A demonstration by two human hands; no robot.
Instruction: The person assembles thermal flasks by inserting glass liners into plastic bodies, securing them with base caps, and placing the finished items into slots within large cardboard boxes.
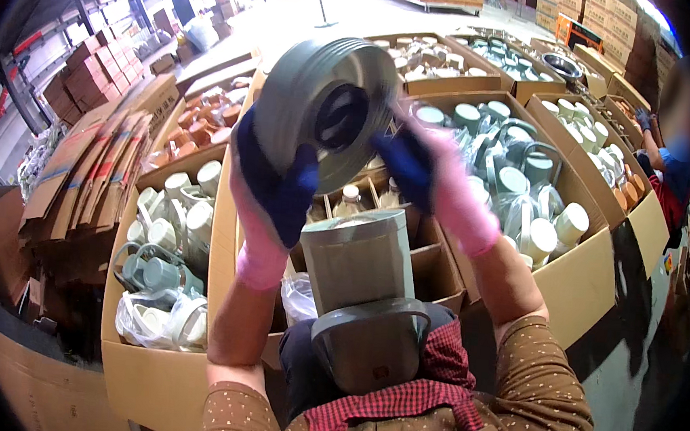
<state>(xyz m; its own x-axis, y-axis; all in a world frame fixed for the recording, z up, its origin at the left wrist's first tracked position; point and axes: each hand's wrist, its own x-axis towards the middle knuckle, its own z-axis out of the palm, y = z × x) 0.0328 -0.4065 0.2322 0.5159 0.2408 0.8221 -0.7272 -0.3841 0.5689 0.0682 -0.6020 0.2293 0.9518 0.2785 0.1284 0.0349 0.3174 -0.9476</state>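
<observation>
The grey-green round part [299, 98] is held up beyond the lap, above the grey-green jug body [358, 257], which sits lower and nearer the wearer with its handle [374, 308] toward the waist; the part's long axis appears to run front to back, aslant, its round face turned toward the wearer, so it lies apart from the jug body and across that body's upright line rather than along it; the left hand [276, 169] is the closer, gripping the part's left side, thumb on the near face and fingers around the outer wall; the right hand [414, 164] is at the lower right edge, fingers bent inward, but blur there means I cannot tell whether it pinches the edge or merely touches it; the dark blue patch in the middle of the face may be an opening or glove cloth seen through it.
</observation>
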